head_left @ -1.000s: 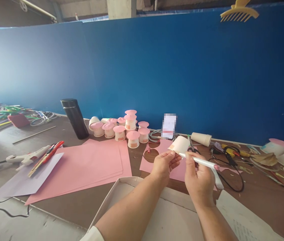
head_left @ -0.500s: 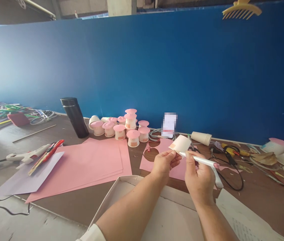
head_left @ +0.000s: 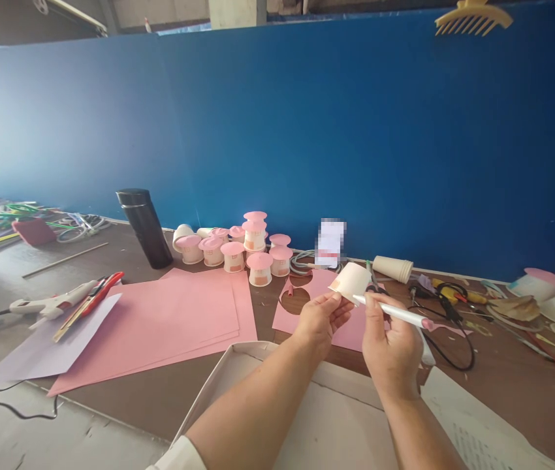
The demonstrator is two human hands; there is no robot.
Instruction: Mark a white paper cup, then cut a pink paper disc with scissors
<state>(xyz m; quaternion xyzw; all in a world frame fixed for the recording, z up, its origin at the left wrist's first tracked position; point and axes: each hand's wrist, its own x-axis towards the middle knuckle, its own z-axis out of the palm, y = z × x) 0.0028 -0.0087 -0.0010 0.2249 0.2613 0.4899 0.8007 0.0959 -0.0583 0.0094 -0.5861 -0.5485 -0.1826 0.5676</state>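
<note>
A blue panel (head_left: pixel 307 130) stands behind a brown tabletop (head_left: pixel 155 391) where large pink paper sheets (head_left: pixel 184 310) lie. Beyond them, a cluster of upturned white paper cups with pink disc tops (head_left: pixel 233 257) looks finished; several show window lines and an orange patch. The plain white paper cup in hand (head_left: pixel 353 282), tilted above the pink cut-out sheet, bears an orange patch but no pink top, so judging by the others it seems only part-way done; whether it has a window cannot be told. Both forearms reach forward, converging. The left hand (head_left: pixel 317 321) pinches the cup's rim between thumb and fingers; the right hand (head_left: pixel 391 346) grips a slim white pen (head_left: pixel 399 311), its tip at or just beside the cup.
</note>
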